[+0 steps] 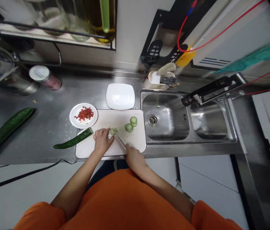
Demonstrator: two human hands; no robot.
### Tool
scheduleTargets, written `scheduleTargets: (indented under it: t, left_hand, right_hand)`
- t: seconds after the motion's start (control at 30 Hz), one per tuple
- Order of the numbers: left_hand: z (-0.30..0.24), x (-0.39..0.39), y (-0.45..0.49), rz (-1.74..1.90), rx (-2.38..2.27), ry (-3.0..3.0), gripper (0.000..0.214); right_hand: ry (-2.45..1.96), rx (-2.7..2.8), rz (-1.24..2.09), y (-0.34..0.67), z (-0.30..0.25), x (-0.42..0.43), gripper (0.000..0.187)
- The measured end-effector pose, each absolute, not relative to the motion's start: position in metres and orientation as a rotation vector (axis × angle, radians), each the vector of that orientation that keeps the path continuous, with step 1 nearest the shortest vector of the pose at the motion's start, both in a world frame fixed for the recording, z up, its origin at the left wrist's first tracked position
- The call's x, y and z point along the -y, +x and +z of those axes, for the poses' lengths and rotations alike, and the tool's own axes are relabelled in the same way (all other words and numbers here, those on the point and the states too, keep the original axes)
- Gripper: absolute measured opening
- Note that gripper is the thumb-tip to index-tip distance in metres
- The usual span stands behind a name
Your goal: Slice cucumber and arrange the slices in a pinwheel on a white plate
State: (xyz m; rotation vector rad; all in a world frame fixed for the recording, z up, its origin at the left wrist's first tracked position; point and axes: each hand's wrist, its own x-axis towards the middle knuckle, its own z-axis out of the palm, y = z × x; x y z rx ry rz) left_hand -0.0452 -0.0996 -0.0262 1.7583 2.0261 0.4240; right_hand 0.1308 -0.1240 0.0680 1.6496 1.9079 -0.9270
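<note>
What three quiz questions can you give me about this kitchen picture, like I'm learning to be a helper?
1. Pick one: the knife is held in
A) the left hand
B) the right hand
C) neither hand
2. True or false: the small red pieces lie in the sink.
3. What long green thing lies across the left edge of the cutting board?

Key:
1. B, the right hand.
2. False; they lie on the round white plate.
3. The cut cucumber; its pale cut end is over the board.
</note>
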Motion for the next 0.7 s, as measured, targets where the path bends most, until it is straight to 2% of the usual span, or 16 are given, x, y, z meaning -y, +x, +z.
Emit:
scheduleTargets:
  t: [0.2,0.7]
  left_hand:
    - [-0.0313,0.1005,-0.0482,0.445,-2.011,1.761,0.029]
    - [-0.0289,0.0994,-0.0456,0.433,-2.027,1.748,0.028]
  right_hand:
    - [1.671,-1.881,-0.933,0.128,0.0692,0.1275,0.039]
    - [1.689,-1.874,-0.941,0.1249,0.0674,0.1279,0.039]
